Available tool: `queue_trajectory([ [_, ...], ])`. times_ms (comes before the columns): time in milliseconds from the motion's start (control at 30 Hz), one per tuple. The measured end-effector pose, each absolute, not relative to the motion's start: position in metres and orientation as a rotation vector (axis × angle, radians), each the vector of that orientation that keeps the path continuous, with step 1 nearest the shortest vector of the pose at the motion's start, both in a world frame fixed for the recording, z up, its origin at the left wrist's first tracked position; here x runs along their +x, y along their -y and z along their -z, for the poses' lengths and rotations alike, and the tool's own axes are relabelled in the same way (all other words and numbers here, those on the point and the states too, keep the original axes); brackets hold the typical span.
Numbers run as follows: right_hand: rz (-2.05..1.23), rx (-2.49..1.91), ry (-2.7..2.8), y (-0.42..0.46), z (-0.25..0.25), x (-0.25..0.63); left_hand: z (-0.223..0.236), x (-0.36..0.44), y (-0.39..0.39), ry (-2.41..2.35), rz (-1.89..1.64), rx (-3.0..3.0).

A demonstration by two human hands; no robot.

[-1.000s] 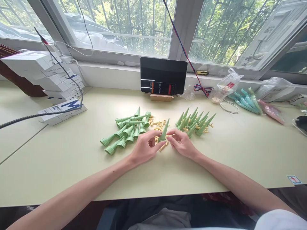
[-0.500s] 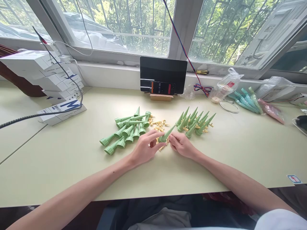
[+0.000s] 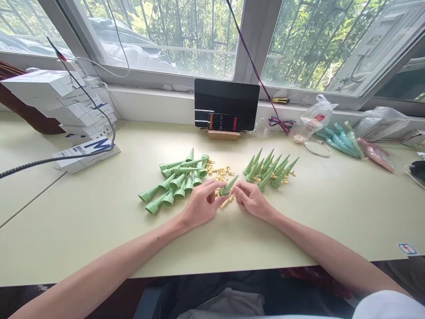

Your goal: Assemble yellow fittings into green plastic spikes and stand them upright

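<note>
Between the fingers and thumb of my left hand [image 3: 203, 200] is a green plastic watering spike [image 3: 228, 187], its point leaning up to the right. My right hand [image 3: 249, 198] is closed at the spike's right side, fingertips pinched against it; whatever small piece they hold is hidden. Small yellow valve pieces [image 3: 222, 173] lie loose behind and beneath my hands. Left of them is a pile of green spikes [image 3: 179, 181] without visible yellow parts. To the right stand several green spikes [image 3: 270, 170], points up, with yellow pieces sticking out from their sides.
A phone [image 3: 226, 122] showing a timer leans on a black tablet [image 3: 227, 99] at the back. White boxes [image 3: 83, 108] are stacked at the left with a cable across them. Plastic bags [image 3: 314, 119] and wrapped teal pieces [image 3: 341, 141] lie at the back right.
The spike in my left hand has tilted from near upright over to the right, then partly back up. My right fingers have curled in tighter beside it. The piles look the same.
</note>
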State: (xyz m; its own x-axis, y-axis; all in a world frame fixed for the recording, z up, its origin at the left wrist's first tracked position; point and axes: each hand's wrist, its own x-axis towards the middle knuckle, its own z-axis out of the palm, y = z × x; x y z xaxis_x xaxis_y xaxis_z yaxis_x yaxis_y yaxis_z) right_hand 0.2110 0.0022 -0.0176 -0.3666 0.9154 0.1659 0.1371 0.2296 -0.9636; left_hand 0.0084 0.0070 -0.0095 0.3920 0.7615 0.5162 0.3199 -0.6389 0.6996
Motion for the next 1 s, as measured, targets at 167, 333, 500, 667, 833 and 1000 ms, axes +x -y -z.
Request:
queue_trajectory([
  [167,-1.127,-0.98,1.664,-0.001,0.016,0.21,0.004,0.009,-0.005,-1.049,-1.129,1.99],
  [333,-1.03,-0.994,1.701,-0.001,0.018,0.21,0.001,0.009,-0.003,-1.073,-1.107,1.928],
  [500,-0.97,-0.992,1.718,-0.002,0.02,0.209,0.003,0.009,-0.004,-1.045,-1.145,2.004],
  [667,-0.959,-1.005,1.741,-0.002,0.019,0.21,0.009,0.009,-0.006,-0.977,-1.186,2.076],
  [833,-1.025,-1.016,1.722,-0.002,0.019,0.212,0.016,0.007,-0.007,-0.871,-1.182,2.204],
  [1000,-1.059,-1.019,1.757,-0.003,0.017,0.212,0.015,0.004,-0.008,-0.686,-1.171,2.389],
])
